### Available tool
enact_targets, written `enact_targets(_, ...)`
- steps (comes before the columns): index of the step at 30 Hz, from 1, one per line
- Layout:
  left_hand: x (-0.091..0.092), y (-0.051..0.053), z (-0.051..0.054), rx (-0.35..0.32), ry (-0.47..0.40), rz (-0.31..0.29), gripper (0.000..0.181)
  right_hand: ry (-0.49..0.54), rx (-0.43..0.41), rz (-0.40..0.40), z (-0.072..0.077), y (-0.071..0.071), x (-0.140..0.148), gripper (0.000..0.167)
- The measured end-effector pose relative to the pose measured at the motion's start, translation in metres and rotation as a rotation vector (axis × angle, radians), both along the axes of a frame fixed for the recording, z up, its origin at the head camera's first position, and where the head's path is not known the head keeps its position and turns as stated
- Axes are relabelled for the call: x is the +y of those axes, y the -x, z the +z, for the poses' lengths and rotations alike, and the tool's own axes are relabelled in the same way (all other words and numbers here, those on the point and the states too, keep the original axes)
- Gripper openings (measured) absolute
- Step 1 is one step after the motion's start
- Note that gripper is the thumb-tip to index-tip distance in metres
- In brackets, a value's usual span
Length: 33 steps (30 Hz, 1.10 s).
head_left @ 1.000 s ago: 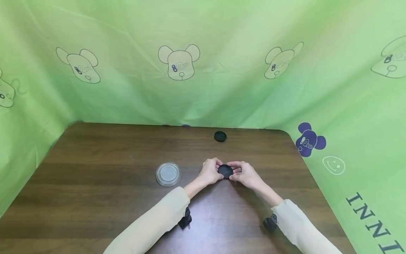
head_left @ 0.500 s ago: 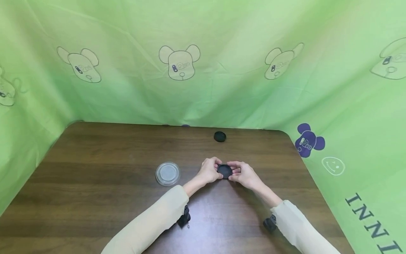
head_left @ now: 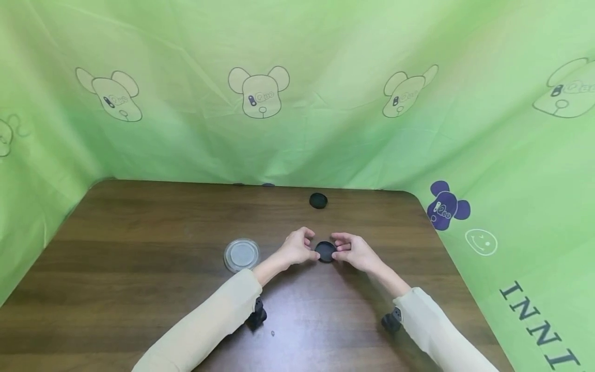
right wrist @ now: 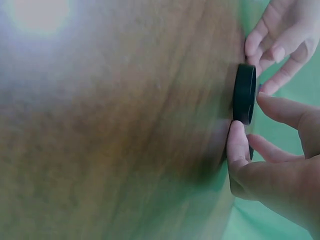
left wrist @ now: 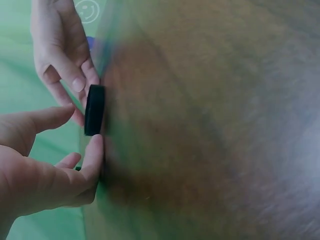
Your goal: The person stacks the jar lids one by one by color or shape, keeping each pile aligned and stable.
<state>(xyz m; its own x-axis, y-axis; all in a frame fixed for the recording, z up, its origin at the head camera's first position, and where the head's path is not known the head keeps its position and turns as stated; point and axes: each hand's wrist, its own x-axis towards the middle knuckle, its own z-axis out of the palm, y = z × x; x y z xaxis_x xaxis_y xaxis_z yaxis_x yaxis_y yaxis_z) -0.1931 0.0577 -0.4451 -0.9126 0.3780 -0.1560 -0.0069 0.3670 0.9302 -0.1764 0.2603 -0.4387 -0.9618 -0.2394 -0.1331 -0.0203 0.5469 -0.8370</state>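
Observation:
A shallow round black lid-like dish (head_left: 325, 251) lies on the table, its hollow side up. Left of it is my left hand (head_left: 294, 249), fingers loosely spread and thumb tip close to the rim. On the other side, my right hand (head_left: 357, 252) has its thumb at the rim and its fingers apart behind it. Both wrist views show the dish (left wrist: 94, 110) edge-on between the hands, with a finger of each close to its side; whether they touch it I cannot tell. Neither hand grips it.
A second round black piece (head_left: 318, 200) lies near the table's back edge. A clear round plastic lid or dish (head_left: 242, 254) lies left of my left hand, close to its wrist. The wooden table (head_left: 153, 248) meets a green printed curtain (head_left: 260, 150) at the back and sides.
Both hands held the black dish by its sides before. Their fingers have now spread off it, and my left hand has drawn a little to the left. The dish stays on the table.

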Motion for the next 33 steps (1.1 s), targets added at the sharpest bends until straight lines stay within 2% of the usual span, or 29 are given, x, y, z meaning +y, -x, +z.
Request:
enact_targets(6, -0.01, 0.011, 0.01, -0.064, -0.014, -0.044, 0.058, 0.022, -0.045, 0.002, 0.004, 0.013, 0.004, 0.056)
enact_targets(8, -0.013, 0.018, 0.013, -0.093, -0.054, -0.048, 0.058, 0.032, -0.068, -0.005, 0.007, 0.019, 0.005, 0.057)
enact_targets(13, -0.018, 0.036, 0.019, -0.194, -0.16, -0.013, 0.058, 0.029, -0.094, -0.028, 0.01, 0.04, 0.007, 0.054)
enact_targets(20, -0.017, 0.062, 0.022, -0.316, -0.214, 0.025, 0.056, 0.036, -0.151, -0.082, 0.011, 0.07, 0.005, 0.054)
enact_targets(26, -0.004, 0.081, 0.022, -0.357, -0.264, 0.076, 0.05, 0.054, -0.16, -0.122, 0.014, 0.091, 0.0, 0.055)
enact_targets(33, 0.004, 0.095, 0.021, -0.369, -0.299, 0.143, 0.041, 0.139, -0.206, -0.196, 0.012, 0.109, -0.005, 0.053)
